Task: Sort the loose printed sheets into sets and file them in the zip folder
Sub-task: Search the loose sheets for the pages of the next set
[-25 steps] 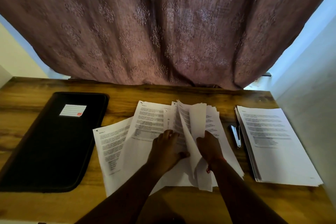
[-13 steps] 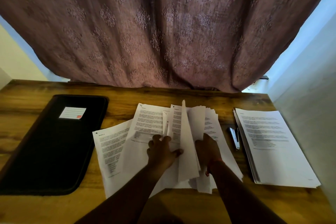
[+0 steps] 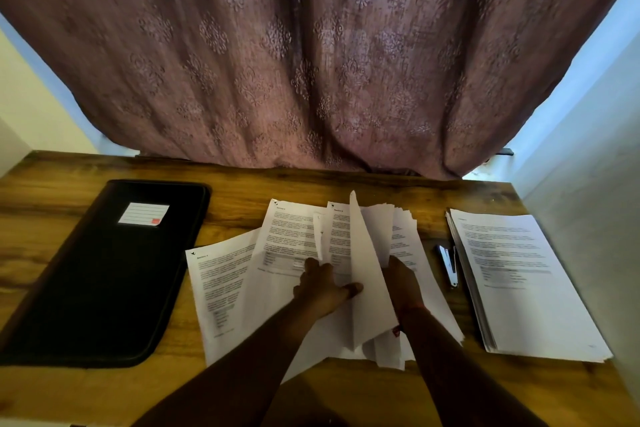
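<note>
Lower centre of the frame: two bare forearms reach forward over the wooden desk (image 3: 346,388). The left hand (image 3: 320,289) rests on the loose printed sheets (image 3: 284,253), fingers spread and fairly straight, thumb pressed against a raised sheet (image 3: 363,274) that stands on edge. The right hand (image 3: 401,279) lies just right of that raised sheet, among the fanned pages; its fingers are hidden by paper, so their closure cannot be determined. Right of the loose sheets, a stapler (image 3: 449,265) lies on the desk, just beside a squared stack of sheets (image 3: 519,284) at centre right. At centre left lies the black zip folder (image 3: 104,274), closed, flat, with a white label (image 3: 143,214). Across the upper frame hangs a patterned mauve curtain (image 3: 311,55).
</note>
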Available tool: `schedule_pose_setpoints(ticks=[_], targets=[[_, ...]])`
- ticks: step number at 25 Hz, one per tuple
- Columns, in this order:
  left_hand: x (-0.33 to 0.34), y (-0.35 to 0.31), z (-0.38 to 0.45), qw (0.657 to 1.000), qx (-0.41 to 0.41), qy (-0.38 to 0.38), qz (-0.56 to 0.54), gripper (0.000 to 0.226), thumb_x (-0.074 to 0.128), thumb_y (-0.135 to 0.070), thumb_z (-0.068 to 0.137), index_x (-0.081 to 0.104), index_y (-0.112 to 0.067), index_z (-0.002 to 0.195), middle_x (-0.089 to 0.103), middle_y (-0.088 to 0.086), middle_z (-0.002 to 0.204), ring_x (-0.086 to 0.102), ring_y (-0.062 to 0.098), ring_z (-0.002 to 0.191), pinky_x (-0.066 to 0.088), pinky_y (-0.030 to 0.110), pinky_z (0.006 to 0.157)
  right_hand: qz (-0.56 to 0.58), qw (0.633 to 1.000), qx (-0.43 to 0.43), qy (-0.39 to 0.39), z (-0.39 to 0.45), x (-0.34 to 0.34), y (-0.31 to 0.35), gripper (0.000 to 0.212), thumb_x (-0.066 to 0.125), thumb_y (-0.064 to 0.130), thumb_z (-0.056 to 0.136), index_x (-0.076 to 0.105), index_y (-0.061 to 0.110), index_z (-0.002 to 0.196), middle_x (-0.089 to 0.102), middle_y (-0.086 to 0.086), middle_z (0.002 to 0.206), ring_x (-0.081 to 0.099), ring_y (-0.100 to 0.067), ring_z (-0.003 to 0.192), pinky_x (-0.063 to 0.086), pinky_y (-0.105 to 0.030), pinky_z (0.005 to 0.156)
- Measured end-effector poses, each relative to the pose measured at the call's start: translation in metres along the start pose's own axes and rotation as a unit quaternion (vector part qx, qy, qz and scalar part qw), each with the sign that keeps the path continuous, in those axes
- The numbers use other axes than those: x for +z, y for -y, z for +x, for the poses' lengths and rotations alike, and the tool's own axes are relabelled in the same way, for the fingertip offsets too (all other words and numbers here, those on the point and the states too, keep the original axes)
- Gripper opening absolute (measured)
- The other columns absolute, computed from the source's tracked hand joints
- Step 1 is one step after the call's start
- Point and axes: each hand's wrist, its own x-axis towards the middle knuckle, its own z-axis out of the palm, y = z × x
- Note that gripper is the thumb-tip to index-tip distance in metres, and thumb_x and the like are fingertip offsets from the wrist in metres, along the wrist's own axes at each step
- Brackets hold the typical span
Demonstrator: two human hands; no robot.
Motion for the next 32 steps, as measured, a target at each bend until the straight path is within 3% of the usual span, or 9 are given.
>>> schedule_pose_setpoints(ticks=[3, 4, 10, 13, 16, 19, 22, 28, 32], targets=[[-0.010, -0.003, -0.003, 0.985, 0.020, 0.002, -0.173, 0.021, 0.054, -0.031, 0.098, 0.063, -0.019, 0.112, 0.065, 0.002, 0.111, 0.062, 0.016, 0.101, 0.053, 0.028, 0.087, -0.017, 1.000, 0.016, 0.000, -0.001, -0.002, 0.007, 0.022, 0.053, 0.016, 0.096, 0.055, 0.015, 0.118, 0.061, -0.008, 0.114, 0.058, -0.027, 0.108, 0.046, -0.043, 0.098], [-0.013, -0.005, -0.006, 0.983, 0.023, -0.011, -0.181, 0.017, 0.051, -0.025, 0.100, 0.066, -0.019, 0.105, 0.068, 0.000, 0.103, 0.064, 0.016, 0.095, 0.053, 0.027, 0.086, -0.030, 0.999, 0.013, 0.002, 0.000, -0.001, 0.007, 0.026, 0.050, 0.013, 0.097, 0.055, 0.014, 0.122, 0.060, -0.010, 0.117, 0.056, -0.029, 0.113, 0.044, -0.043, 0.100], [-0.047, -0.019, -0.035, 0.967, 0.078, -0.219, -0.102, 0.016, 0.056, -0.020, 0.095, 0.063, -0.031, 0.104, 0.066, -0.004, 0.115, 0.062, 0.012, 0.096, 0.051, 0.025, 0.084, -0.173, 0.985, 0.001, 0.030, 0.001, 0.002, 0.026, 0.036, 0.050, 0.017, 0.097, 0.049, 0.014, 0.132, 0.059, -0.009, 0.128, 0.056, -0.026, 0.118, 0.042, -0.040, 0.104], [-0.096, -0.034, -0.064, 0.927, 0.192, -0.321, -0.019, 0.027, 0.054, -0.008, 0.093, 0.066, -0.021, 0.112, 0.059, -0.001, 0.123, 0.055, 0.007, 0.095, 0.047, 0.020, 0.080, -0.212, 0.975, 0.006, 0.066, -0.005, 0.004, 0.031, 0.037, 0.051, 0.020, 0.096, 0.048, 0.017, 0.133, 0.057, -0.007, 0.128, 0.055, -0.024, 0.117, 0.043, -0.038, 0.102], [-0.126, -0.048, -0.090, 0.893, 0.282, -0.345, -0.067, 0.024, 0.053, -0.007, 0.096, 0.065, -0.018, 0.114, 0.053, -0.003, 0.132, 0.048, 0.003, 0.105, 0.041, 0.008, 0.079, -0.195, 0.977, -0.001, 0.086, -0.006, 0.001, 0.031, 0.029, 0.050, 0.021, 0.095, 0.051, 0.021, 0.124, 0.059, -0.005, 0.119, 0.055, -0.024, 0.113, 0.046, -0.041, 0.102], [-0.125, -0.051, -0.101, 0.884, 0.306, -0.315, -0.163, 0.019, 0.052, -0.014, 0.100, 0.060, -0.027, 0.111, 0.046, -0.015, 0.134, 0.046, -0.004, 0.113, 0.039, -0.004, 0.079, -0.147, 0.984, -0.028, 0.094, -0.010, -0.011, 0.033, 0.021, 0.049, 0.012, 0.096, 0.052, 0.019, 0.116, 0.057, -0.002, 0.106, 0.055, -0.022, 0.108, 0.047, -0.041, 0.100], [-0.109, -0.018, -0.076, 0.904, 0.221, -0.281, -0.236, 0.025, 0.054, -0.010, 0.099, 0.059, -0.033, 0.106, 0.054, -0.011, 0.131, 0.054, 0.002, 0.112, 0.041, 0.000, 0.079, -0.093, 0.994, -0.032, 0.050, -0.011, -0.026, 0.031, 0.017, 0.048, 0.012, 0.097, 0.053, 0.021, 0.110, 0.060, -0.005, 0.108, 0.056, -0.025, 0.110, 0.046, -0.047, 0.103], [-0.053, 0.059, -0.045, 0.983, -0.021, -0.151, -0.105, 0.026, 0.054, -0.003, 0.093, 0.061, -0.018, 0.113, 0.060, 0.007, 0.125, 0.057, 0.024, 0.112, 0.047, 0.028, 0.092, -0.141, 0.986, -0.090, -0.025, -0.022, -0.033, 0.038, 0.025, 0.048, 0.018, 0.097, 0.054, 0.019, 0.121, 0.064, -0.005, 0.117, 0.062, -0.024, 0.105, 0.048, -0.039, 0.092], [-0.047, 0.067, -0.055, 0.993, 0.015, -0.082, -0.082, 0.042, 0.051, 0.004, 0.088, 0.059, -0.019, 0.121, 0.052, -0.002, 0.129, 0.050, 0.021, 0.120, 0.045, 0.031, 0.099, -0.236, 0.961, -0.143, -0.034, -0.036, -0.004, 0.053, 0.029, 0.045, 0.024, 0.096, 0.051, 0.023, 0.124, 0.064, 0.000, 0.117, 0.065, -0.021, 0.098, 0.055, -0.039, 0.088]])
